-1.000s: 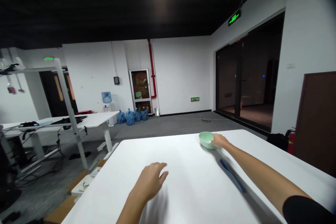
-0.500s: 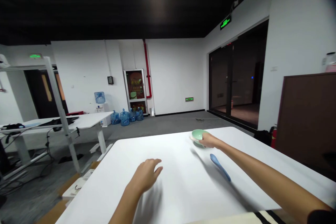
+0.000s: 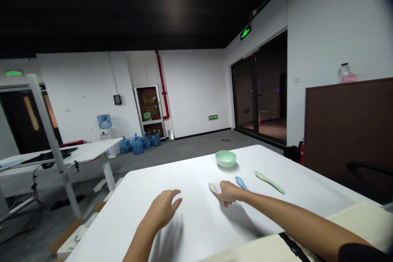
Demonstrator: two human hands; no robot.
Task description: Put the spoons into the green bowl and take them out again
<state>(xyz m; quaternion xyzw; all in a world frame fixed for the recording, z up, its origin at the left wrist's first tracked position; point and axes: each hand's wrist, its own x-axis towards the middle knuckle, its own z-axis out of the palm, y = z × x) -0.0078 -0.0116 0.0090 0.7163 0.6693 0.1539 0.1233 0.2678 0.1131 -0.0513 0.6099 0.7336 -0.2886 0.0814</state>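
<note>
A pale green bowl [image 3: 226, 159] stands on the white table [image 3: 190, 221] toward its far side. My right hand [image 3: 229, 193] is closed round the handle of a cream spoon [image 3: 213, 188] just above the tabletop, nearer than the bowl. A blue spoon [image 3: 241, 182] lies just right of that hand, and a green spoon [image 3: 269, 182] lies further right. My left hand [image 3: 162, 209] rests flat on the table at the left with its fingers spread and holds nothing.
A dark brown cabinet [image 3: 346, 131] stands to the right of the table. A second white desk [image 3: 76, 153] with a metal frame is at the left. Blue water bottles [image 3: 138, 143] sit by the far wall. A beige board [image 3: 276, 249] lies at the table's near edge.
My right hand left the green bowl and drew back toward me, and now grips the cream spoon. The view has swung right, showing the green spoon. My left hand has hardly moved.
</note>
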